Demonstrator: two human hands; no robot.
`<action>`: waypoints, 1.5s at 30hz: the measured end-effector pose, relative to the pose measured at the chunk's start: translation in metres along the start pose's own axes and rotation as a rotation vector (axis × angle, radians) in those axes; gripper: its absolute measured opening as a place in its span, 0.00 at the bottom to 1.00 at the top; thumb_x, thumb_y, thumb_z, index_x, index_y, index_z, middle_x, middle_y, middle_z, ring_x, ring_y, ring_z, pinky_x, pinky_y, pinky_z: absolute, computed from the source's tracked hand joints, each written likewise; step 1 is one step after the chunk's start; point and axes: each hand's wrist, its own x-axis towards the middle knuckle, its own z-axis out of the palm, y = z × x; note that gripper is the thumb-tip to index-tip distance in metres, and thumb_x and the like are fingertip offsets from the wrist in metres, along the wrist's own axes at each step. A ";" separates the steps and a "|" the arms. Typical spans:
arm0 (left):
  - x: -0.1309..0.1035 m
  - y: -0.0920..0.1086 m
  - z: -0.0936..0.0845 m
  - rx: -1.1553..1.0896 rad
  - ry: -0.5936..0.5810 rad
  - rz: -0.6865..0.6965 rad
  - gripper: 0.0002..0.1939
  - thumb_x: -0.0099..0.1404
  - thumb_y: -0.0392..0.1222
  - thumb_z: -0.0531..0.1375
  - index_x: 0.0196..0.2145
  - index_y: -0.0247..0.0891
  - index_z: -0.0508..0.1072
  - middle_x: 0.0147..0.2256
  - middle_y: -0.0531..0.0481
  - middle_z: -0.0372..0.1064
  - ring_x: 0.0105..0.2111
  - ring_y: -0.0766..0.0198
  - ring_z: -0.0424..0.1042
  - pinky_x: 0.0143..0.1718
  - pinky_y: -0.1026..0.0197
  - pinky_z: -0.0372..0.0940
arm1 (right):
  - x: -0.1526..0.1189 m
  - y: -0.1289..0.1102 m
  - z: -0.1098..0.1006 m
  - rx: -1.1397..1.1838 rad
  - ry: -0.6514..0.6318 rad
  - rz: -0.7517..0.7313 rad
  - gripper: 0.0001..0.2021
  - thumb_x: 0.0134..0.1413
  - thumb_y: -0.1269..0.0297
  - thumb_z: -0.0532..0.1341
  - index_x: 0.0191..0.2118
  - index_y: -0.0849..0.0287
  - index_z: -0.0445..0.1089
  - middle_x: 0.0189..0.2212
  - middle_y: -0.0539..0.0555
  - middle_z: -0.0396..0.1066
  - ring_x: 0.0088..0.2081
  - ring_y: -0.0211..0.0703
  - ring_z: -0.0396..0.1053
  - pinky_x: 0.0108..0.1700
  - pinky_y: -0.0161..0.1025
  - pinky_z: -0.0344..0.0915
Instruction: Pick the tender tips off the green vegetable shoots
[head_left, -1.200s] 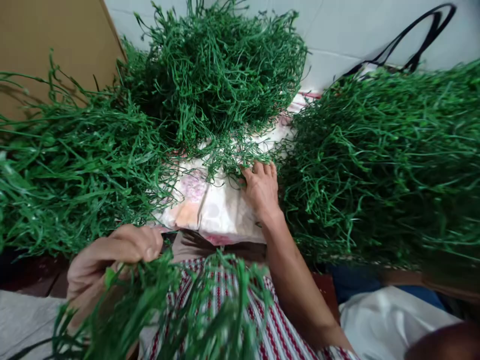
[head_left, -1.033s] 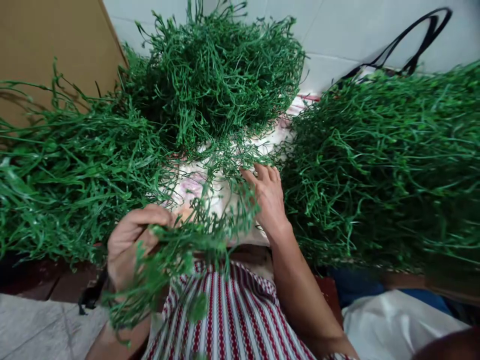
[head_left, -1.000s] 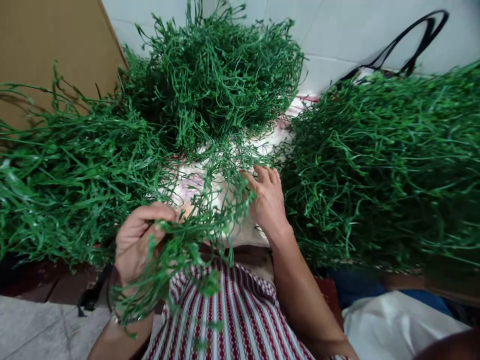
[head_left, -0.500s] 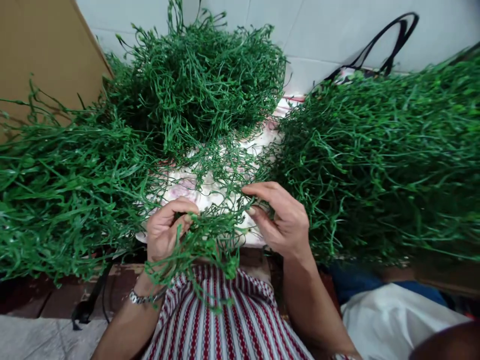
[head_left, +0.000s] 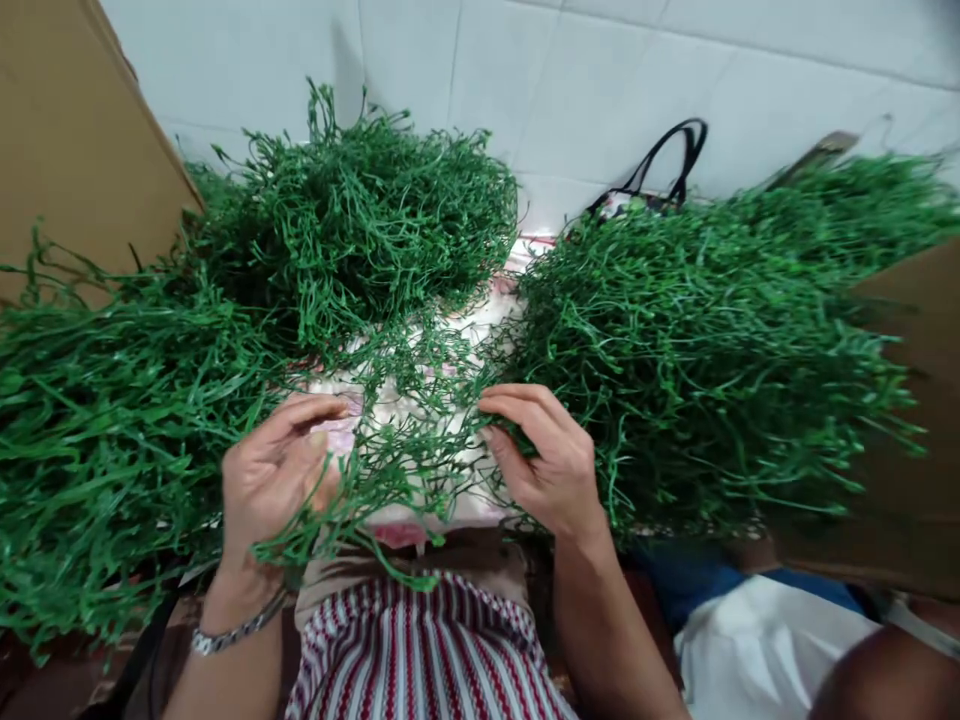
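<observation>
Long thin green stems with small buds, like flowering chives, lie all around my hands. My left hand (head_left: 274, 480) has a loose bunch of chive stems (head_left: 375, 490) against its lower fingers, some drooping over my lap. Its thumb and forefinger stand a little apart at the top. Across from it, my right hand (head_left: 544, 455) closes thumb and fingertips around thin chive stems near the right pile. Between both hands, scattered stems cover a pale patterned cloth (head_left: 457, 330).
Large chive piles stand at the left (head_left: 127, 400), back (head_left: 375, 220) and right (head_left: 697, 370). Cardboard panels rise at the left (head_left: 67, 120) and right (head_left: 900, 400). A black-handled bag (head_left: 637, 200) leans by the tiled wall. Another person's white garment (head_left: 772, 640) shows at lower right.
My left hand has moved left, away from my right hand, and its thumb and forefinger have parted. The view has shifted, showing more wall and the right cardboard panel.
</observation>
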 end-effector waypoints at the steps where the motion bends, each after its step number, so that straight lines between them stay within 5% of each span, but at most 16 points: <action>1: 0.002 0.002 -0.006 0.035 -0.045 0.022 0.11 0.56 0.39 0.61 0.37 0.36 0.76 0.37 0.45 0.72 0.40 0.60 0.70 0.41 0.62 0.64 | -0.001 0.001 -0.001 -0.014 -0.014 0.001 0.10 0.52 0.73 0.58 0.41 0.59 0.69 0.39 0.57 0.71 0.43 0.43 0.69 0.43 0.43 0.69; 5: 0.005 0.017 -0.012 0.235 -0.277 0.121 0.10 0.59 0.36 0.58 0.38 0.39 0.76 0.37 0.46 0.73 0.41 0.59 0.70 0.42 0.61 0.63 | -0.003 0.004 -0.001 -0.045 -0.018 0.004 0.10 0.52 0.74 0.58 0.41 0.59 0.69 0.39 0.56 0.71 0.43 0.42 0.69 0.44 0.42 0.69; 12: 0.002 0.037 0.057 0.538 -0.417 0.514 0.09 0.58 0.33 0.58 0.37 0.38 0.71 0.34 0.47 0.71 0.36 0.60 0.67 0.42 0.55 0.62 | 0.005 -0.002 0.012 -0.031 -0.014 -0.053 0.11 0.52 0.74 0.57 0.42 0.59 0.68 0.37 0.55 0.71 0.41 0.41 0.68 0.43 0.42 0.70; 15: 0.004 0.033 0.068 0.482 -0.325 0.428 0.04 0.59 0.32 0.56 0.30 0.37 0.68 0.28 0.50 0.67 0.30 0.64 0.65 0.35 0.61 0.61 | 0.003 -0.010 0.021 -0.069 0.052 -0.066 0.17 0.51 0.75 0.57 0.49 0.59 0.65 0.42 0.58 0.69 0.46 0.44 0.67 0.47 0.44 0.68; 19: 0.007 0.026 0.064 0.242 -0.234 0.120 0.04 0.58 0.34 0.57 0.26 0.37 0.68 0.25 0.53 0.64 0.28 0.67 0.63 0.30 0.65 0.59 | -0.010 -0.021 0.038 -0.075 0.164 -0.132 0.19 0.48 0.72 0.61 0.48 0.56 0.65 0.44 0.57 0.68 0.47 0.46 0.65 0.49 0.47 0.66; 24: 0.009 0.016 0.062 -0.237 -0.048 -0.167 0.05 0.51 0.34 0.64 0.23 0.36 0.70 0.22 0.55 0.61 0.25 0.70 0.61 0.27 0.67 0.58 | -0.032 -0.020 0.064 -0.085 -0.074 -0.148 0.14 0.50 0.70 0.59 0.45 0.53 0.68 0.49 0.55 0.65 0.52 0.46 0.62 0.53 0.49 0.63; 28: 0.012 0.018 0.057 -0.424 0.017 -0.188 0.05 0.48 0.34 0.65 0.24 0.36 0.71 0.24 0.55 0.63 0.26 0.70 0.64 0.29 0.68 0.61 | -0.045 -0.014 0.074 -0.166 -0.225 -0.134 0.12 0.50 0.70 0.59 0.42 0.51 0.70 0.56 0.55 0.59 0.57 0.51 0.55 0.56 0.52 0.59; 32: 0.013 0.022 0.052 -0.506 0.033 -0.190 0.07 0.47 0.35 0.67 0.24 0.37 0.71 0.23 0.55 0.66 0.25 0.70 0.67 0.30 0.67 0.63 | -0.051 -0.010 0.076 -0.116 -0.320 -0.024 0.13 0.49 0.73 0.57 0.42 0.56 0.70 0.52 0.61 0.62 0.56 0.51 0.58 0.52 0.51 0.63; 38: 0.006 0.017 0.051 -0.496 0.010 -0.173 0.06 0.52 0.35 0.65 0.29 0.38 0.72 0.24 0.55 0.69 0.26 0.69 0.71 0.30 0.68 0.64 | -0.047 -0.017 0.057 0.048 -0.088 0.015 0.10 0.47 0.76 0.56 0.35 0.60 0.69 0.46 0.61 0.66 0.51 0.50 0.63 0.50 0.51 0.64; 42: -0.004 0.012 0.047 -0.478 -0.006 -0.156 0.06 0.52 0.37 0.65 0.30 0.37 0.73 0.24 0.54 0.69 0.24 0.70 0.70 0.27 0.67 0.64 | -0.039 -0.030 0.032 0.213 0.095 0.043 0.11 0.46 0.78 0.56 0.35 0.58 0.69 0.34 0.56 0.68 0.39 0.44 0.68 0.41 0.46 0.68; 45: -0.011 0.009 0.042 -0.471 -0.074 -0.108 0.05 0.53 0.38 0.65 0.30 0.39 0.74 0.24 0.53 0.69 0.24 0.67 0.69 0.27 0.65 0.63 | -0.030 -0.037 0.011 0.289 0.198 0.108 0.10 0.47 0.76 0.56 0.34 0.57 0.70 0.34 0.55 0.69 0.36 0.43 0.68 0.36 0.44 0.67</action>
